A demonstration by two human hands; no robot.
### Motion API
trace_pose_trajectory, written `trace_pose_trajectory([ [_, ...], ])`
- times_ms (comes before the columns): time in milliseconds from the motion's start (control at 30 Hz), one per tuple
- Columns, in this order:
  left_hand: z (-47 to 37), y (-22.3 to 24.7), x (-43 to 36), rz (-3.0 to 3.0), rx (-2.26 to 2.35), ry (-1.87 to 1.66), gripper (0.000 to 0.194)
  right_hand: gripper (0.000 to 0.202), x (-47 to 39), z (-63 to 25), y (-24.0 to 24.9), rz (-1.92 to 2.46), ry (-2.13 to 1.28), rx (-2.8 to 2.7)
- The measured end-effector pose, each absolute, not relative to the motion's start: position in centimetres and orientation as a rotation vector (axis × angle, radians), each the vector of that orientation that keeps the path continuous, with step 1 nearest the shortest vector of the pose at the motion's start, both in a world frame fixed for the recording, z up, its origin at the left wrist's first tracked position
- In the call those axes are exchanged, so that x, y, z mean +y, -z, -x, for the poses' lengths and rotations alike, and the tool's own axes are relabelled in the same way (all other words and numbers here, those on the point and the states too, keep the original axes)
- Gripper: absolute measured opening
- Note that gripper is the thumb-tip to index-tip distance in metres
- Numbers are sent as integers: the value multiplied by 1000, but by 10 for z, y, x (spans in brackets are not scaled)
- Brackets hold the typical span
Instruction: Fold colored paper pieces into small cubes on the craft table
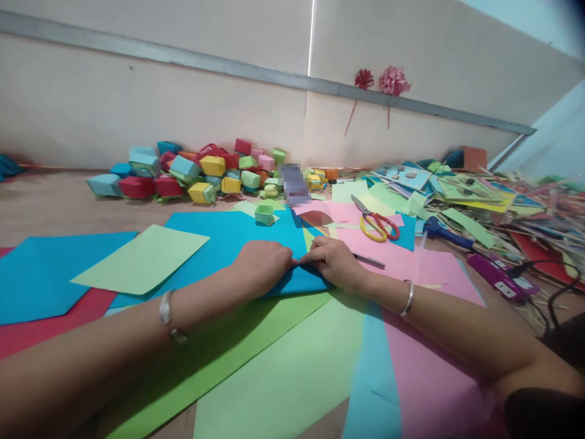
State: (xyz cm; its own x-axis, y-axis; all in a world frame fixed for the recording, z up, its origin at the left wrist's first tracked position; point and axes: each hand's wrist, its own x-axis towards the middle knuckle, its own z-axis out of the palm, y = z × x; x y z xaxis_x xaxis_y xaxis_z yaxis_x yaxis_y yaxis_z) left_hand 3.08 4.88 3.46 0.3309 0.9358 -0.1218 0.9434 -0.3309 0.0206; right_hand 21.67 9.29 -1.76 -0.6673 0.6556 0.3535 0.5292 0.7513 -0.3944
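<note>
A large blue sheet of paper (214,235) lies under both my hands, its near edge raised or folded over. My left hand (262,265) is closed with its fingertips on that edge. Almost touching it, my right hand (337,261) is closed too, thumb and forefinger on the same sheet. What lies between the fingertips is partly hidden. Just right of my right hand is a pen (369,261) on pink paper (402,262). Beyond that are scissors (378,227) with red and yellow handles. A small green paper box (264,214) stands behind my left hand.
Several coloured paper boxes (212,166) are heaped along the wall. A pale green sheet (141,259) lies at left and green sheets (274,360) in front. At right are a blue glue gun (445,233), a purple power strip (497,277) with cords, and piled cards and sticks (470,188).
</note>
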Motion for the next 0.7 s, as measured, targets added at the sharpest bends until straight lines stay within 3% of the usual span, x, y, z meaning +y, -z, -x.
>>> trace_pose_trajectory([
  [167,-25,-11,31,-2688,1772,50,30,26,93,-216,15,905,-378,-2491],
  [333,-1,-1,35,-2787,1364,-219,34,25,92,-218,13,894,-405,-2495],
  [567,17,-12,41,-2516,1189,-143,46,22,95,-220,16,877,-408,-2501],
  [700,16,-14,42,-2512,1178,-143,47,21,85,-219,10,825,-15,-2557],
])
